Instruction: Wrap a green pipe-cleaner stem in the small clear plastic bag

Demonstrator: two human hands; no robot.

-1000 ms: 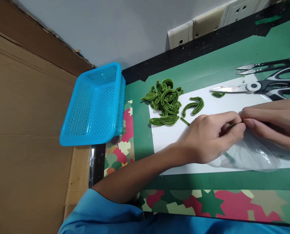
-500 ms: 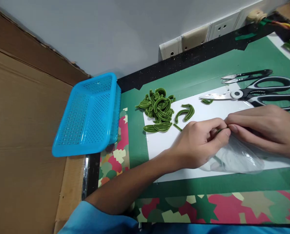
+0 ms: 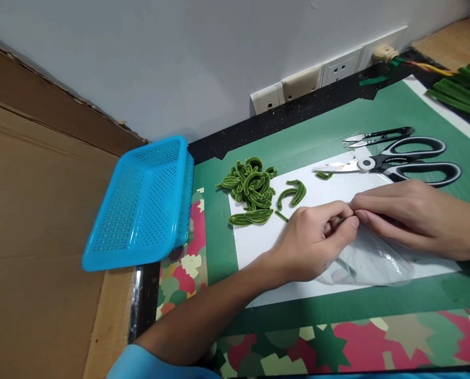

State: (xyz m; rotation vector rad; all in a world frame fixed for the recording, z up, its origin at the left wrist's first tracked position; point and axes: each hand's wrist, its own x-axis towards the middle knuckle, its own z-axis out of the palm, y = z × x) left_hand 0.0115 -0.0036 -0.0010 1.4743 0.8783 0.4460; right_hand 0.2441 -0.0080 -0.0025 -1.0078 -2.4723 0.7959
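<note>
My left hand (image 3: 311, 242) is closed, with thumb and forefinger pinched on a green pipe cleaner (image 3: 281, 216). A straight end of it seems to stick out behind the hand, and a bit of green shows between the fingertips. My right hand (image 3: 412, 218) meets it tip to tip, its thumb and forefinger pinched at the same spot; most of what they grip is hidden. Beneath both hands lies a clear plastic bag (image 3: 380, 263) on white paper (image 3: 258, 258). To the left, a heap of bent green pipe cleaner pieces (image 3: 254, 184) sits beside two curved pieces (image 3: 293, 193).
Black-handled scissors (image 3: 404, 160) and small thread snips (image 3: 379, 137) lie beyond my right hand. A blue plastic basket (image 3: 140, 200) stands at the left by cardboard (image 3: 33, 237). More green pipe cleaners (image 3: 461, 92) lie far right, near wall sockets (image 3: 341, 67).
The view has shifted slightly, so everything on the table appears a little lower and further left. Both hands keep the same pinch, fingertips together.
</note>
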